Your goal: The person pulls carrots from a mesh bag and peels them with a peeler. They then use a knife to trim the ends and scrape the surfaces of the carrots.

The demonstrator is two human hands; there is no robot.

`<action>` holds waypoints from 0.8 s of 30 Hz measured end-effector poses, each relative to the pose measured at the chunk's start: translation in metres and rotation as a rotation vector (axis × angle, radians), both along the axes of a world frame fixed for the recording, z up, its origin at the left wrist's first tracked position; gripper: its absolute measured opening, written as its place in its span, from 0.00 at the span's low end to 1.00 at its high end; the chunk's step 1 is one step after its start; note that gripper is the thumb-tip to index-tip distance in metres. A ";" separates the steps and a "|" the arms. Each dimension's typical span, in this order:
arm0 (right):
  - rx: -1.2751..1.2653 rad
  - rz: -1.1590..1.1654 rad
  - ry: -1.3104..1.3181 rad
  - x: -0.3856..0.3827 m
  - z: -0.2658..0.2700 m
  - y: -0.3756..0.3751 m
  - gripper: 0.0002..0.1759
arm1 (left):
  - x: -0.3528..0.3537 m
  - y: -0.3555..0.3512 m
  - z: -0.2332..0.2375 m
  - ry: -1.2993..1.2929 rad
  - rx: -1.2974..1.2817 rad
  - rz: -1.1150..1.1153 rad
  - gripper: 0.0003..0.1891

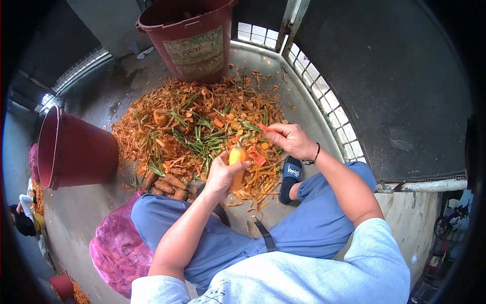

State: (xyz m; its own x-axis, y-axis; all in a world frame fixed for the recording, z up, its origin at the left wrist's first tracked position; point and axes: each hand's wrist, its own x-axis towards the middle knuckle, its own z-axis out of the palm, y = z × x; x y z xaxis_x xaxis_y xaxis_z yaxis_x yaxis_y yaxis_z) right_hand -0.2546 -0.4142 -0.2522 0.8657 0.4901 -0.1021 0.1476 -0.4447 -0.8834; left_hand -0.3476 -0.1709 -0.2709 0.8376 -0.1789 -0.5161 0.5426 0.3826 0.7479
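Note:
My left hand [223, 172] is wrapped round a yellow-orange squash [237, 156], whose curved green stem points up and away from me. Right beside the squash is a bright orange-red tag [257, 156] with dark markings. Above and to the right, my right hand [291, 139] is closed in a pinch on a thin orange-red strip [264, 127], its far end sticking out past the fingertips. Under both hands spreads a big heap of orange peelings [152, 116], with green stalks [202, 139] lying on top.
A tall red bin [187, 55] stands behind the heap, and a red bucket [83, 147] lies tipped at the left. Whole carrots [169, 185] lie near my knee, beside a pink mesh sack [121, 243]. Dark panels and a barred gate [329, 101] border the right. Another person [25, 218] is at far left.

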 end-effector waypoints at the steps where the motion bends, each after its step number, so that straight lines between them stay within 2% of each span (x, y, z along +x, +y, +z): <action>1: -0.095 0.058 0.039 -0.003 0.010 0.000 0.19 | 0.001 -0.002 -0.001 0.001 0.001 -0.004 0.30; 2: -0.094 0.053 0.040 -0.007 0.008 0.002 0.19 | 0.000 -0.006 -0.002 0.007 -0.009 0.018 0.27; 4: -0.035 0.218 -0.094 -0.017 0.004 0.007 0.22 | -0.002 -0.009 -0.009 0.016 -0.016 0.036 0.25; 7: -0.187 0.234 -0.147 -0.025 0.006 0.009 0.22 | -0.002 -0.006 -0.018 0.011 0.125 0.038 0.16; 8: -0.264 0.250 -0.178 -0.027 0.007 0.009 0.21 | -0.001 -0.006 -0.017 0.009 0.129 0.032 0.16; 11: -0.183 0.222 -0.269 -0.032 0.012 0.013 0.20 | 0.000 -0.012 -0.012 -0.120 0.181 0.112 0.15; 16: -0.153 0.184 -0.366 -0.036 0.024 0.012 0.19 | 0.000 -0.009 -0.011 -0.248 0.293 0.085 0.12; 24: -0.224 0.189 -0.345 -0.037 0.020 0.010 0.27 | 0.000 -0.011 -0.001 -0.336 0.476 0.062 0.11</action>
State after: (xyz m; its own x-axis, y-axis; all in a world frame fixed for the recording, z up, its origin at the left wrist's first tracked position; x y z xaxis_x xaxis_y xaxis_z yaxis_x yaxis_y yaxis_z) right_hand -0.2913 -0.4046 -0.2319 0.7650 0.6416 0.0558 0.5139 -0.5559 -0.6534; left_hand -0.3481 -0.1815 -0.2720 0.9708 0.0620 -0.2319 0.2332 -0.0144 0.9723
